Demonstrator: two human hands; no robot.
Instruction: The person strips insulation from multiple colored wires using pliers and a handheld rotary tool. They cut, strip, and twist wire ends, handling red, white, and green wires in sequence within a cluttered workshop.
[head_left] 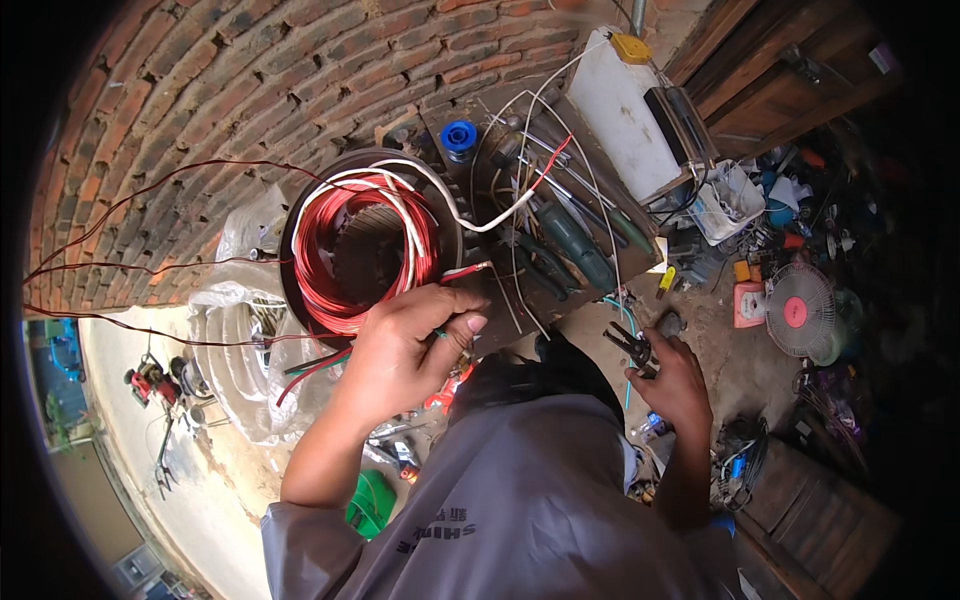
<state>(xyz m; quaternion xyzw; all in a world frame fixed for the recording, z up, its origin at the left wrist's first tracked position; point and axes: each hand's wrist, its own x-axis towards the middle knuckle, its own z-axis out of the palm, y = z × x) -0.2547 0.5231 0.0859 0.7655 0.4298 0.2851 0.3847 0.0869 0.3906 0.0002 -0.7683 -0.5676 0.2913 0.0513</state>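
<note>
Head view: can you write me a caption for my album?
Left hand beside a motor stator with red windings; right hand holding dark pliers; brick wall behind.

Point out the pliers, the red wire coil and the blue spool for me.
Pliers (pixel 633 347), head view: dark metal end.
Red wire coil (pixel 322 235), head view: left side of the ring.
Blue spool (pixel 458 136), head view: round top.

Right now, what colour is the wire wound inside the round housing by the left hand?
The wound wire is mostly red, seen best in the head view.
</note>
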